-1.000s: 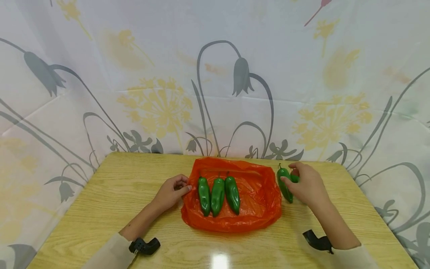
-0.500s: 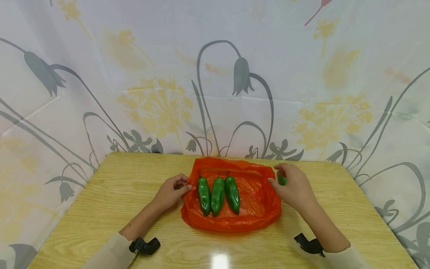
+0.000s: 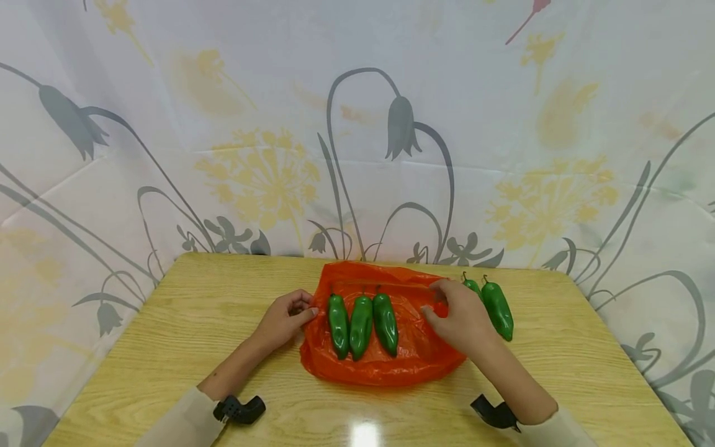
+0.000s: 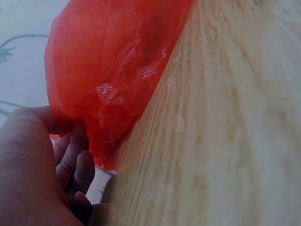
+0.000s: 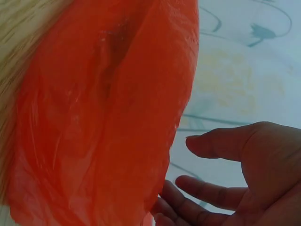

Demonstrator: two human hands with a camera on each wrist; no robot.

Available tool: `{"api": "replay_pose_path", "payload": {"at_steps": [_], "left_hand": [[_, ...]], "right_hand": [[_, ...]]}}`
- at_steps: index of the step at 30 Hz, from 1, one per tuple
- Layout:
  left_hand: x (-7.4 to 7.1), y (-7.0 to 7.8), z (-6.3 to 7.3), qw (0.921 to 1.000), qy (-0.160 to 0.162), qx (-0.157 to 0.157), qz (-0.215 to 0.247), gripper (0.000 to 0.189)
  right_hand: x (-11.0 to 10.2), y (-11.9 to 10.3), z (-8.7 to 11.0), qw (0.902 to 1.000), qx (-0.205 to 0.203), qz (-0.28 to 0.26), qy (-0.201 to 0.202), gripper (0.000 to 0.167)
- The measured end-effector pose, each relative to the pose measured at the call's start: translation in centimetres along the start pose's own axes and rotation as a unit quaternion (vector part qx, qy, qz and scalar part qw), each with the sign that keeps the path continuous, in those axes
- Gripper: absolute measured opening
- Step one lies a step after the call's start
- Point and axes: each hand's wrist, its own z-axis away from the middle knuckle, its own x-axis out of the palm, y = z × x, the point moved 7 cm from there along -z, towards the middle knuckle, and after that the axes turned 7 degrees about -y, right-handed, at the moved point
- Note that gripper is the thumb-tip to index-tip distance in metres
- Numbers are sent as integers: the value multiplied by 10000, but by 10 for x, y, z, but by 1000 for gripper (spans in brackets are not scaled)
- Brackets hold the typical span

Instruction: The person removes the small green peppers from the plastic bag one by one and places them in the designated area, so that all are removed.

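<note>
Red bag (image 3: pixel 385 374) is sitting on the table (image 3: pixel 240 279), mouth up, long axis side to side, with the left hand (image 3: pixel 283 321) pinching its left edge. Right hand (image 3: pixel 466 318) is over the right end, fingers apart, empty afaict, maybe brushing plastic. Three peppers (image 3: pixel 360 328) inside and two loose peppers (image 3: pixel 498 309) just right all point stems away.

Pale wood table (image 3: pixel 313 410), bag (image 3: pixel 380 372) and two peppers (image 3: pixel 498 309) on it.
Grain fine, tone yellowish; bright glare patch (image 3: pixel 365 433) at 6 o'clock. Bag red, thin plastic, set a little to the 12 o'clock side of centre, mouth open upward. Off its 3 o'clock side, peppers green, lying side by side, stems toward 11 o'clock; outer one in full view, inner one (image 3: pixel 472 285) partly hidden.
</note>
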Motion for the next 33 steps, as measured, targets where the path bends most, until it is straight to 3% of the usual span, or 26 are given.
{"api": "replay_pose_path", "payload": {"at_steps": [21, 33], "left_hand": [[-1, 1, 1, 10000, 65, 32, 19, 14], [0, 1, 0, 9999, 13, 74, 80, 14]], "right_hand": [[41, -16, -19, 9985, -120, -267, -456, 38], [59, -22, -31, 9962, 82, -294, -816, 53]]}}
